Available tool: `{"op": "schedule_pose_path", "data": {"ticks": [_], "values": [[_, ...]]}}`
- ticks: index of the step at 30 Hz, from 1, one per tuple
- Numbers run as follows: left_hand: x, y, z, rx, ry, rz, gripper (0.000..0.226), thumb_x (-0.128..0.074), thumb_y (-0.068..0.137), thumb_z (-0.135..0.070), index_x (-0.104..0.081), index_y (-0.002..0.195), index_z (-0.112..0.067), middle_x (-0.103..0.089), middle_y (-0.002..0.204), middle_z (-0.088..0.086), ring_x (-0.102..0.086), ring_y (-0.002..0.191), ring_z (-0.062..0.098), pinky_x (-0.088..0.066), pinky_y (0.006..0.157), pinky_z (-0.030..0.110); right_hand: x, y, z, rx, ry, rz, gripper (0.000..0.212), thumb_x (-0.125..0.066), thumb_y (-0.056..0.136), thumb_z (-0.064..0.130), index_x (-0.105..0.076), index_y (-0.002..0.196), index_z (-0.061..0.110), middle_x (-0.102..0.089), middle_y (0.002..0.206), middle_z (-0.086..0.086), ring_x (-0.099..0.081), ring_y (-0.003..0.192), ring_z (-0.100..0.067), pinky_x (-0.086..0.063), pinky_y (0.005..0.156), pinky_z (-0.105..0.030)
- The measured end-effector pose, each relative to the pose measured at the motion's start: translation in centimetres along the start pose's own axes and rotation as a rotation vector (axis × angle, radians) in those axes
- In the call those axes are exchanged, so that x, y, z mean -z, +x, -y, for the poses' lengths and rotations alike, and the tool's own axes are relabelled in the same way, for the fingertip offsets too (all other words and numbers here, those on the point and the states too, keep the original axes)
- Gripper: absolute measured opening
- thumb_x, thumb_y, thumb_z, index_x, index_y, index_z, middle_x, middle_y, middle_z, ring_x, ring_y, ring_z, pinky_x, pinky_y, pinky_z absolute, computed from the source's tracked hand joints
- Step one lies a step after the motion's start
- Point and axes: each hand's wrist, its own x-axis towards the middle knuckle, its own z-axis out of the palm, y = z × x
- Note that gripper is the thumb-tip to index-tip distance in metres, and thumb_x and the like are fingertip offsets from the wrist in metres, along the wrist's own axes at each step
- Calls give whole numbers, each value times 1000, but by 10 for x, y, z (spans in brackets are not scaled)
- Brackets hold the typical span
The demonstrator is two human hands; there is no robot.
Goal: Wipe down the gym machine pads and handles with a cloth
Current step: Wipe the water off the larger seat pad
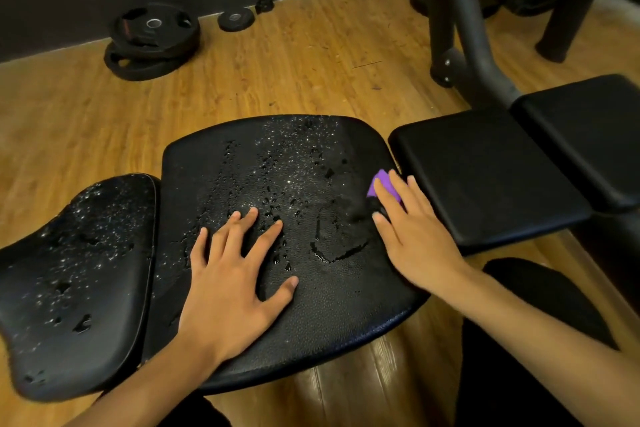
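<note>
My left hand lies flat on the wet middle pad, all five fingers spread wide. My right hand presses the one purple cloth under straight fingers at that pad's right edge. I count four black pads in a row: the left pad is also beaded with drops, while the near right pad and far right pad look dry. Beyond them on the wooden floor lie two stacked weight plates and one small plate.
</note>
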Motion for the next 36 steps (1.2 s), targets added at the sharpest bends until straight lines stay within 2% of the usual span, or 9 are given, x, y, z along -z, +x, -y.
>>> {"op": "schedule_pose_path", "data": {"ticks": [4,9,13,16,19,24,27,32,36], "values": [[0,0,0,-7,-7,4,78,-39,90,-75,-43,156,-35,-36,163,4,-24,156,27,-15,126,61,6,96,3,-33,58,-8,62,-27,112,41,-1,165,23,12,172,-1,12,158,-26,-9,127,-38],[0,0,-1,-7,-3,5,78,-38,90,-75,-43,156,-35,-35,164,3,-24,156,26,-14,126,59,7,106,5,-62,75,-36,61,-30,111,42,-8,165,22,4,172,-4,-20,152,-34,-37,116,-46],[1,0,-1,-2,-6,7,79,-37,90,-75,-42,157,-34,-34,164,2,-22,157,26,-14,126,60,2,2,2,-29,8,-32,63,-27,109,44,-14,164,17,-1,172,-7,-20,153,-32,-30,121,-40],[0,0,-1,-7,-3,7,78,-39,90,-74,-44,156,-33,-36,163,3,-25,156,26,-15,126,61,-2,-45,2,-28,-65,51,74,-6,102,56,-5,164,17,4,172,-7,-7,158,-31,-13,124,-34],[1,0,-2,-2,-9,10,78,-39,89,-73,-45,156,-33,-36,163,3,-24,156,26,-13,126,59,-1,-2,4,12,-130,53,82,9,94,61,5,163,17,14,171,-6,13,157,-30,2,128,-38],[1,-1,-2,12,-23,5,77,-39,90,-73,-42,157,-36,-34,165,1,-20,158,22,-10,128,54,2,125,18,-14,-194,-10,68,-7,107,56,6,164,21,20,170,-8,26,154,-32,13,126,-47],[1,-1,-3,13,-32,5,76,-39,90,-73,-42,157,-37,-33,166,0,-18,158,21,-7,128,51,2,130,25,-39,-168,-17,64,-10,109,52,3,164,22,16,171,-7,19,156,-29,6,128,-45],[2,-1,-3,17,-39,2,75,-39,91,-72,-42,157,-36,-34,165,0,-19,158,21,-5,127,48,1,23,11,-82,-28,-28,61,-20,110,47,-8,165,25,7,172,-2,6,159,-21,-21,124,-37],[3,-1,-4,21,-40,-1,75,-39,91,-71,-43,157,-35,-37,163,1,-21,157,22,-7,128,50,-7,-61,8,-23,-93,-14,65,-6,104,51,-13,161,21,-3,172,-4,0,159,-25,-21,126,-39]]}}
